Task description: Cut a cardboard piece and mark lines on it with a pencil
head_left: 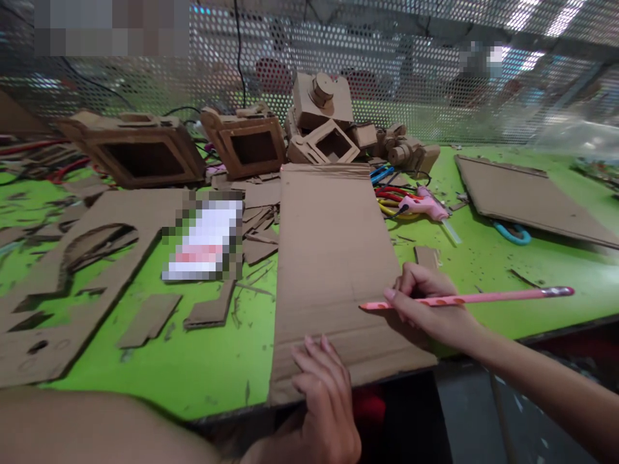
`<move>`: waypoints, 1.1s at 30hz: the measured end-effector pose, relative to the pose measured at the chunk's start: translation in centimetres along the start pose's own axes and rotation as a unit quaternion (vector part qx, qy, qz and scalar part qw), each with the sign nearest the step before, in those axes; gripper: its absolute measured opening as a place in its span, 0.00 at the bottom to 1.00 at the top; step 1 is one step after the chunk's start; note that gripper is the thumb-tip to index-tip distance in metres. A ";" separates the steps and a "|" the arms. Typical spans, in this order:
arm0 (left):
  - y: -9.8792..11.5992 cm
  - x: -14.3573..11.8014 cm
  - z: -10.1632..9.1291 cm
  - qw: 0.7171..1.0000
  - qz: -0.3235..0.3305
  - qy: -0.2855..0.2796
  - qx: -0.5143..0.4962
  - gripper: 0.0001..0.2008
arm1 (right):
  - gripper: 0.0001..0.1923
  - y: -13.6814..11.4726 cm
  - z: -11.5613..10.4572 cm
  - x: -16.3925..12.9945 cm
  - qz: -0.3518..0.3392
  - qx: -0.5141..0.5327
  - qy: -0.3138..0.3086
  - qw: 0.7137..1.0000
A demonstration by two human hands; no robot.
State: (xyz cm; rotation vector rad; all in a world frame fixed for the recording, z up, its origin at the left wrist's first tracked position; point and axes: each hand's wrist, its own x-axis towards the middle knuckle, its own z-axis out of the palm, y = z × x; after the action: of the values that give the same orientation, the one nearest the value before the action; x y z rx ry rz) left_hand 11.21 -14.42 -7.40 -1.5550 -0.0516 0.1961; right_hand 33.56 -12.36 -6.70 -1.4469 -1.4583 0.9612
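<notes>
A long rectangular sheet of brown cardboard (pixel 333 238) lies flat on the green table, its near end at the table edge. My right hand (pixel 428 299) holds a pink pencil (pixel 503 297) in a writing grip. The pencil's tip meets or nearly meets the cardboard right of its middle, beside faint marks. My left hand (pixel 322 399) rests on the sheet's near edge with its fingers stretched out flat and holds nothing. Its palm is partly below the edge.
Cardboard camera models (pixel 323 103) stand behind the sheet, before a perforated metal screen (pixel 416 64). A pink glue gun (pixel 425 205) lies to the right, near another cardboard panel (pixel 527 200). Cut cardboard (pixel 120 258) and a blurred-out white item (pixel 206 238) lie left.
</notes>
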 end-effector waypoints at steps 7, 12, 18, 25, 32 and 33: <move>-0.3 0.3 -0.4 0.984 -0.085 0.001 -0.155 0.20 | 0.17 0.0 -0.2 0.1 -0.004 -0.045 -0.017 0.999; 0.0 0.3 -0.7 0.984 -0.086 -0.008 -0.157 0.23 | 0.17 -0.1 -0.2 0.0 -0.007 -0.053 -0.020 0.998; 0.0 0.4 -0.7 0.986 -0.086 -0.009 -0.145 0.25 | 0.17 -0.2 -0.3 0.0 -0.008 -0.054 -0.029 0.998; 0.1 0.6 -0.9 0.977 -0.128 -0.015 -0.168 0.24 | 0.17 -0.3 -0.5 0.2 -0.007 -0.051 -0.051 0.997; -0.1 0.8 -1.0 0.975 -0.138 -0.022 -0.171 0.24 | 0.19 -0.8 0.0 -1.4 -0.002 0.067 0.011 0.998; -0.1 0.8 -1.0 0.975 -0.137 -0.023 -0.172 0.24 | 0.19 -0.7 0.1 -1.8 0.008 0.052 0.011 0.999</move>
State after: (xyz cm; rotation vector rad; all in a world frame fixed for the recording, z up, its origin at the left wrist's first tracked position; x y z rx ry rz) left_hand 12.18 -15.25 -7.39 -1.8677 -0.3504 0.0032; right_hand 33.16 -14.18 -6.16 -1.3910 -1.3621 1.0127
